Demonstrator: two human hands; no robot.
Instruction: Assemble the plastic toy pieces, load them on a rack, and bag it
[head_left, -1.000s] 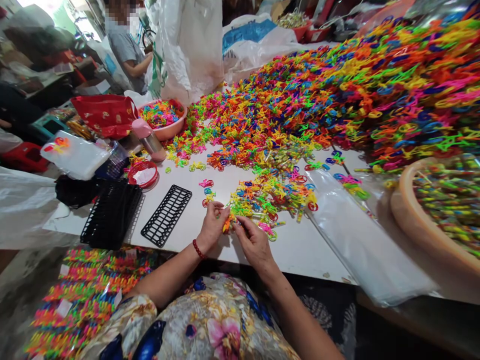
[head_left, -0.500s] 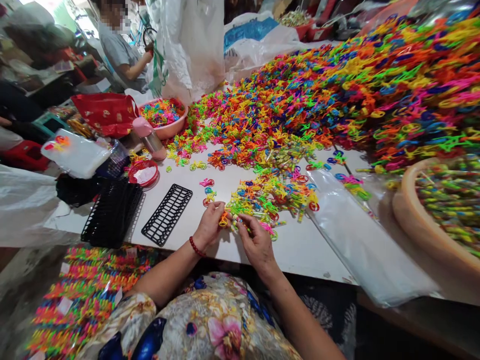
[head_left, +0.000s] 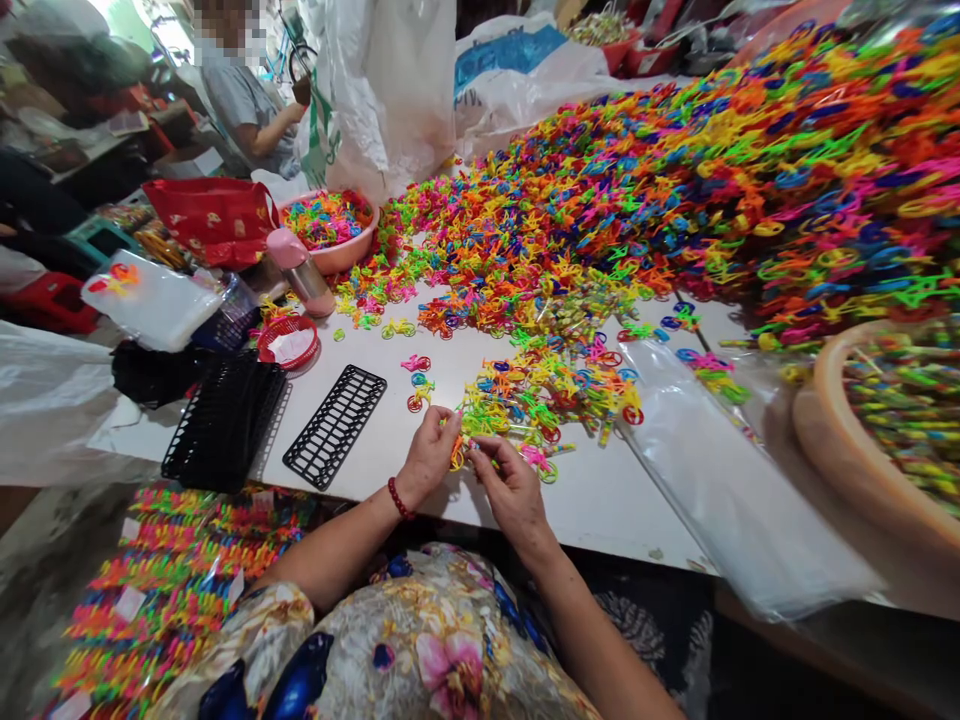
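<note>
My left hand (head_left: 429, 458), with a red bead bracelet on the wrist, pinches an orange plastic toy bicycle (head_left: 457, 458) near the table's front edge. Close against it, my right hand (head_left: 516, 490) has thumb and fingertips closed on a small patterned tube (head_left: 472, 445), partly hidden by the fingers. The two pieces meet or nearly meet between the hands. Just beyond lies a loose heap of coloured toy bicycles and tubes (head_left: 525, 395). Left of the hands, a few small toy bicycles (head_left: 420, 382) lie in a short row.
A black slotted tray (head_left: 335, 425) lies left, beside stacked black trays (head_left: 221, 425). Clear plastic bags (head_left: 739, 490) lie right, near a tub (head_left: 817, 400) of patterned tubes. A huge toy pile (head_left: 675, 190) fills the back. A person (head_left: 251, 110) is at back left.
My left hand has shifted slightly right with the orange toy bicycle, closer to my right hand. The tube and the bicycle are now nearer together.
</note>
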